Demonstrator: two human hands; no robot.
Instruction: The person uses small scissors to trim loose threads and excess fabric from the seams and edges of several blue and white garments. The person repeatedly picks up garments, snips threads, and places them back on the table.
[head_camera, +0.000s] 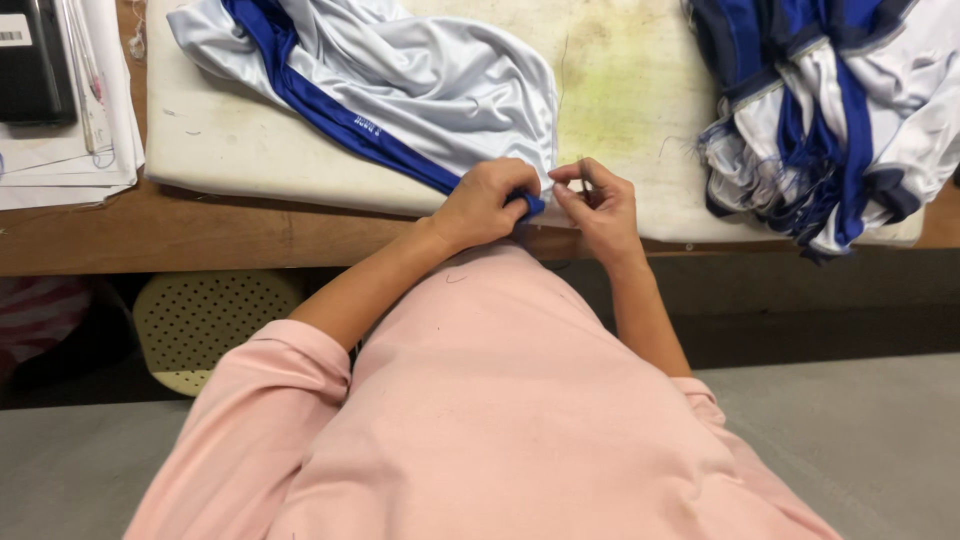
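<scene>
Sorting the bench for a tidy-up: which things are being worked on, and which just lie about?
In hand: white and blue garment, gripped by left hand; right hand pinching at its edge.
Lying about: pile of garments, papers, black device.

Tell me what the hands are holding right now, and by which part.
The left hand grips the white garment at its blue edge. The right hand pinches beside it; what it holds cannot be told.
</scene>
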